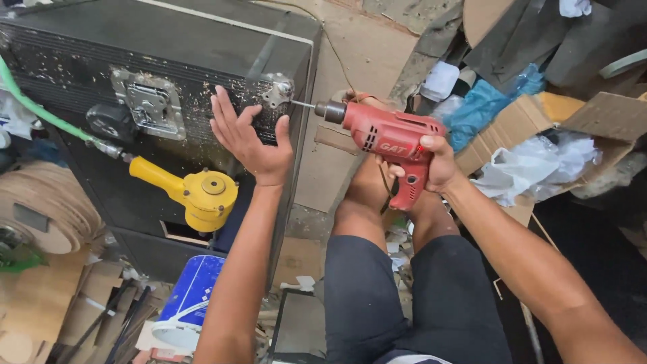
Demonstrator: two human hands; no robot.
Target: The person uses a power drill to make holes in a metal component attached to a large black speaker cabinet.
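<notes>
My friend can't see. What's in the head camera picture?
A right hand holds a red drill, its bit at the metal corner piece of a black case. The left hand presses flat on the case, beside a yellow tool.

The black case (81, 61) has a matt, ribbed skin speckled with pale dust, with shiny metal on its latch (149, 102) and corner fitting (278, 91). Right of that corner, the red drill (391, 138) looks like dull plastic with a metal chuck. Below the latch, the yellow tool (202, 195) is glossy, smooth plastic.

A red drill (391, 145) is seen beside a black case (87, 54) flecked with pale dust, its latch (149, 102) silver; a yellow tool (195, 192) trails a green hose (37, 108).
</notes>
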